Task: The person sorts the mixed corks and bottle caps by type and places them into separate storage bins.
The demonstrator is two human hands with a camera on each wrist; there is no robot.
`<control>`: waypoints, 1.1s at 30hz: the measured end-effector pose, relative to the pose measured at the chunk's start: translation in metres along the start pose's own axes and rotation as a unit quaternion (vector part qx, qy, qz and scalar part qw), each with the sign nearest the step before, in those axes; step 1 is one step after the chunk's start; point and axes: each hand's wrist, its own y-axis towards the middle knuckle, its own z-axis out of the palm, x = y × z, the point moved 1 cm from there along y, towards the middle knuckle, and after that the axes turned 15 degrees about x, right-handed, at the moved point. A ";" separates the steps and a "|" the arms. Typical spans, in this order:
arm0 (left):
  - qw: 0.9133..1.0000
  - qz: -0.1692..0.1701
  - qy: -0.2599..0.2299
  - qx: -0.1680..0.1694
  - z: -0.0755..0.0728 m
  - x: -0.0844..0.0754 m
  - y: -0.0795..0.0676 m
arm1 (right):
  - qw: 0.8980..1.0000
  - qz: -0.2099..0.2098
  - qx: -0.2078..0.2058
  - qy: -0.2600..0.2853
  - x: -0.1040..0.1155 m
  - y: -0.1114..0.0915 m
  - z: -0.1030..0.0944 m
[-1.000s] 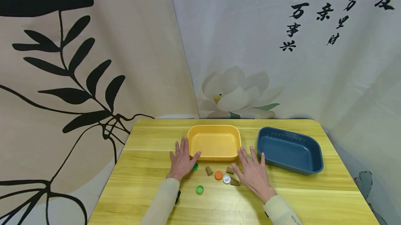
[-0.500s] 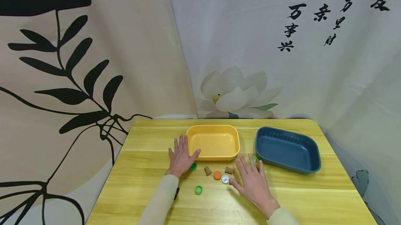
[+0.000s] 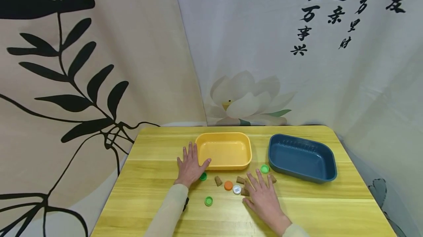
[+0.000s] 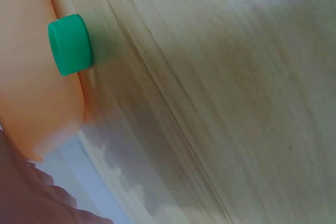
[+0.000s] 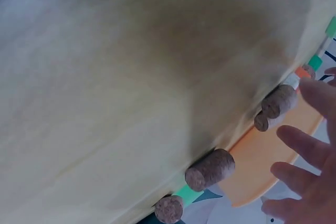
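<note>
My left hand [image 3: 190, 167] lies at the left front corner of the yellow tray [image 3: 224, 166], its fingers straight along the side and its thumb at the front rim. A green bottle cap [image 4: 72, 44] stands by the tray wall in the left wrist view. Fingers spread and holding nothing, my right hand [image 3: 265, 199] hovers over the table in front of the trays. Close to its fingertips are a cork [image 3: 245, 192], another cork [image 3: 273, 178] and a green cap [image 3: 264, 168]. The right wrist view shows a cork [image 5: 210, 170] lying on its side below these fingers.
An orange cap [image 3: 228, 185], a white cap [image 3: 237, 189] and two more corks, one the left cork [image 3: 218, 181], lie before the yellow tray. Nearer the front is a green cap [image 3: 208, 201]. The blue tray [image 3: 302, 174] stands at the right, a printed curtain [image 3: 148, 46] behind the table.
My right hand has drawn back from the yellow tray's right corner toward the front, uncovering the green cap and a cork beside the blue tray. The left hand stays at the yellow tray.
</note>
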 end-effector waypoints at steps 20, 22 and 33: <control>1.000 -0.002 -0.004 0.004 0.000 -0.002 -0.002 | 0.997 0.014 -0.046 0.054 -0.005 -0.003 -0.009; 1.000 -0.001 -0.003 0.003 0.000 -0.003 -0.002 | 0.996 0.025 -0.059 0.065 -0.007 -0.001 -0.013; 1.000 0.002 -0.005 0.013 0.004 -0.006 -0.001 | 0.983 0.066 -0.095 0.140 -0.016 0.030 -0.037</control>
